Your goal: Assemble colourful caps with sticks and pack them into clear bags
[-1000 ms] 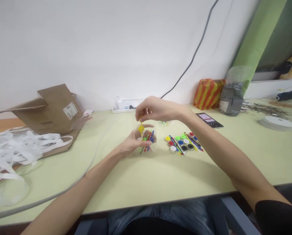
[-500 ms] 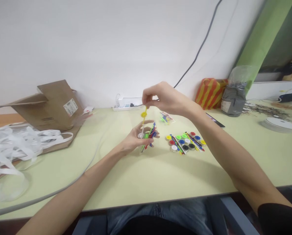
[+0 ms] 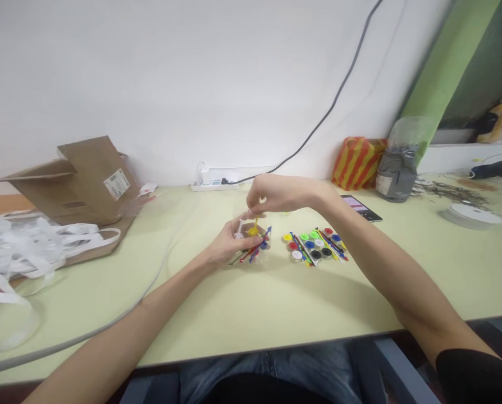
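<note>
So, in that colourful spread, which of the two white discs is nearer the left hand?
The front-left white disc, beside a red disc. The other white disc lies farther from the left hand, behind two black discs.

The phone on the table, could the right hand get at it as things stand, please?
Probably yes: the phone lies just past the right forearm with nothing visible on top, though the right hand seems to be holding a yellow piece.

Pale green bench (image 3: 217,325) bearing a cluster of coloured discs and sticks (image 3: 319,243); far left of the cluster, a cardboard box (image 3: 86,182); behind the cluster, rightward, a phone (image 3: 363,209); farther right, a white spool (image 3: 475,214).
</note>
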